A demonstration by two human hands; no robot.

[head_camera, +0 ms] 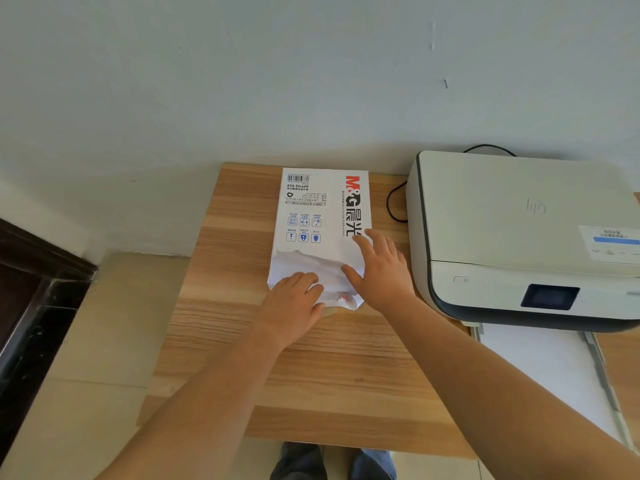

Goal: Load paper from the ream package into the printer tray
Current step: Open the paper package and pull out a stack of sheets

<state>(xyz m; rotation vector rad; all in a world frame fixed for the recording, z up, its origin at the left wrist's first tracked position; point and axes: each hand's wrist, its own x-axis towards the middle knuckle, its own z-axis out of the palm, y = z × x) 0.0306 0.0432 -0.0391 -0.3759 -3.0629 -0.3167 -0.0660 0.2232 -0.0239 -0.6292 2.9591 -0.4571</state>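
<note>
The ream package (322, 220) lies on the wooden tabletop (225, 306) against a pale wall (242, 81), beside the printer (519, 230) and its tray (543, 368). The left hand (291, 306) pinches its torn wrapper end; the right hand (381, 268) rests flat on it, fingers straight.

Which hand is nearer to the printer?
The right hand is nearer: it rests on the ream package at the edge facing the printer. The left hand grips the package's torn near end, farther away.
</note>
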